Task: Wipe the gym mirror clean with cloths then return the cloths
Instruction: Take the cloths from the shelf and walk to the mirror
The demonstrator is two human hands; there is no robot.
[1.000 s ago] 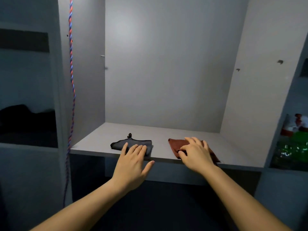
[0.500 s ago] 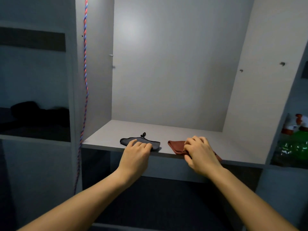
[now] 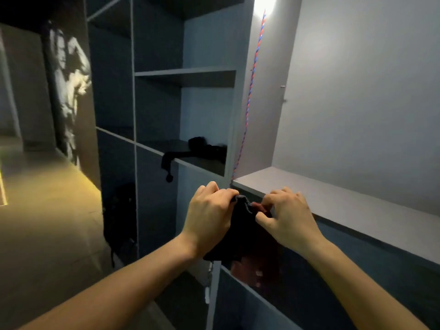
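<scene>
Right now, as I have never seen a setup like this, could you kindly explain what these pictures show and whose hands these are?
There is no machine here. These are a person's two bare hands, filmed by a wide-angle camera worn on the head that looks forward and down. The left hand grips a dark grey cloth, which hangs below it. The right hand pinches a reddish-brown cloth. Both cloths are in the air just in front of the pale shelf, not lying on it. A red-and-blue rope hangs beside that shelf, and something black lies in the compartment to its left.
</scene>
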